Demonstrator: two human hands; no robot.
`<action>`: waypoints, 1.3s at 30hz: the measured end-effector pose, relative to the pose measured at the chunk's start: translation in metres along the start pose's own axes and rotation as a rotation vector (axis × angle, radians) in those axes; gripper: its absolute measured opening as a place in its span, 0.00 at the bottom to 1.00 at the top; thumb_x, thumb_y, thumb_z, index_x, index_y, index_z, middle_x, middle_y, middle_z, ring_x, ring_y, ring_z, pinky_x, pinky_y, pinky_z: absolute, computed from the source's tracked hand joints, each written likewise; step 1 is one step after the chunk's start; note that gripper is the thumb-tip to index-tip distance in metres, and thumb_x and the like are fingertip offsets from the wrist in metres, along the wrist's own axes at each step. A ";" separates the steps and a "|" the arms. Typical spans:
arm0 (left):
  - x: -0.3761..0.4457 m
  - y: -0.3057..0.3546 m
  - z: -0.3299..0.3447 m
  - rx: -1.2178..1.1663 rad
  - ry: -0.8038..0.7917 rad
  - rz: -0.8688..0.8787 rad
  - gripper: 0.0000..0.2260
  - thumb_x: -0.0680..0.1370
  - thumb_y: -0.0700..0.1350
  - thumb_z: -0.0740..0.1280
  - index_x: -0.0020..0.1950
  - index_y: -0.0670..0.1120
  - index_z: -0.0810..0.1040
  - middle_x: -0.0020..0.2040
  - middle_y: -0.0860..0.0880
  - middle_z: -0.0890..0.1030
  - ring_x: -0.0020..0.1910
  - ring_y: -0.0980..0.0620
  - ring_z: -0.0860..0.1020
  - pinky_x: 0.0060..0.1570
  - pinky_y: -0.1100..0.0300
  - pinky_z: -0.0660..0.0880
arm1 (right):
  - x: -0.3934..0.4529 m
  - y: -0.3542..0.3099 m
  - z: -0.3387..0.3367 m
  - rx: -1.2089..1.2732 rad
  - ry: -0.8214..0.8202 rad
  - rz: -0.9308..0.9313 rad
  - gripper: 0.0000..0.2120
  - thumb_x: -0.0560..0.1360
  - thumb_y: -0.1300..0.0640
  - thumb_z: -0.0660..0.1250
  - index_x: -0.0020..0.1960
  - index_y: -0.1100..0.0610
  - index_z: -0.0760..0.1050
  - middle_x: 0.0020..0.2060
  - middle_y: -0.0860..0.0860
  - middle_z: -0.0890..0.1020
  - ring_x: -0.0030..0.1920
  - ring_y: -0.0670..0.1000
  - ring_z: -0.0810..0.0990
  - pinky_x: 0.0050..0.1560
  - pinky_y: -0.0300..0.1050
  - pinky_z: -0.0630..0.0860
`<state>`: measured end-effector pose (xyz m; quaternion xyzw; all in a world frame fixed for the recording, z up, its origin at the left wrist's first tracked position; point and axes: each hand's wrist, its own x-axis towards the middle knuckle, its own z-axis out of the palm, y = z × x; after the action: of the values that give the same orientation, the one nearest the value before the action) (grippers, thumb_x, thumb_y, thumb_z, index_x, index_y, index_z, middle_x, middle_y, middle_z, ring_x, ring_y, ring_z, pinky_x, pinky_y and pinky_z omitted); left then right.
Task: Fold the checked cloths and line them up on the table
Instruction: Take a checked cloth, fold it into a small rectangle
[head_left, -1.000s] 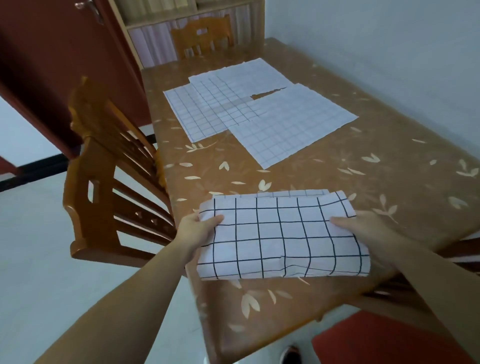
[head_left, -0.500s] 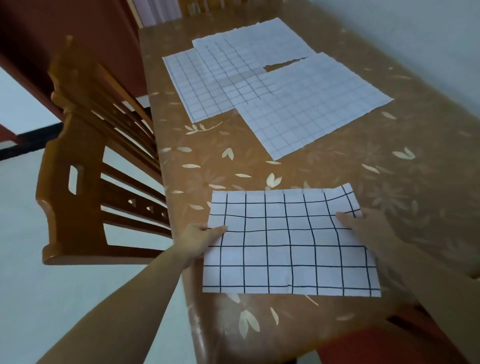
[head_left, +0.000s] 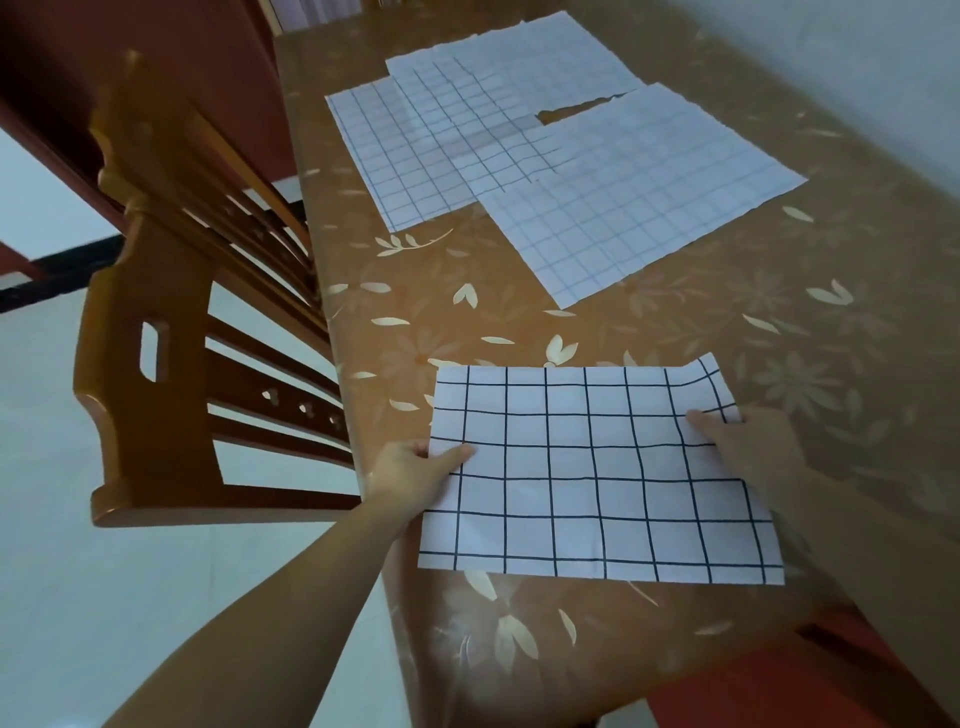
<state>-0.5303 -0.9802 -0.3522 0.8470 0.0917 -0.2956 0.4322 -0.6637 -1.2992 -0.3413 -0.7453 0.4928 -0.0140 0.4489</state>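
head: folded cloth (head_left: 597, 473) on table (head_left: 779, 364)

both arms stretched forward, left hand (head_left: 415, 470) pinching with thumb on top, right hand (head_left: 748, 441) pressing down flat

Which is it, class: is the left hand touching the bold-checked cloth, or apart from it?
Touching. The head view shows the left hand with its thumb lying on top of the bold-checked cloth at its left edge.

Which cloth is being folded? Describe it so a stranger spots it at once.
On the brown flower-patterned table, look at the near end. The folded checked cloth lies there, the left hand and right hand at its ends. Unlike the three unfolded cloths farther away, its grid is bold and black.
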 end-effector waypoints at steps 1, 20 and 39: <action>-0.001 0.000 0.000 0.014 0.009 -0.002 0.14 0.67 0.57 0.78 0.40 0.47 0.85 0.37 0.53 0.86 0.42 0.51 0.84 0.48 0.55 0.81 | 0.000 -0.001 0.000 -0.004 -0.002 -0.006 0.14 0.72 0.52 0.73 0.35 0.61 0.78 0.34 0.55 0.80 0.37 0.56 0.78 0.46 0.52 0.77; -0.053 -0.003 0.054 0.640 0.332 0.834 0.16 0.77 0.59 0.62 0.59 0.52 0.75 0.54 0.50 0.75 0.56 0.46 0.74 0.51 0.53 0.64 | 0.005 0.008 0.007 -0.137 0.086 -0.110 0.22 0.73 0.50 0.72 0.48 0.71 0.78 0.39 0.65 0.81 0.42 0.61 0.82 0.35 0.45 0.72; -0.047 -0.033 0.090 0.994 0.033 0.792 0.24 0.82 0.57 0.42 0.79 0.60 0.45 0.81 0.52 0.43 0.78 0.45 0.37 0.73 0.40 0.34 | -0.118 0.044 0.117 -0.672 0.064 -0.792 0.28 0.80 0.46 0.43 0.76 0.56 0.61 0.75 0.52 0.65 0.76 0.54 0.59 0.74 0.56 0.54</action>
<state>-0.6194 -1.0259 -0.3879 0.9207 -0.3701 -0.1073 0.0625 -0.7023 -1.1390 -0.3916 -0.9768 0.1637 -0.0465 0.1297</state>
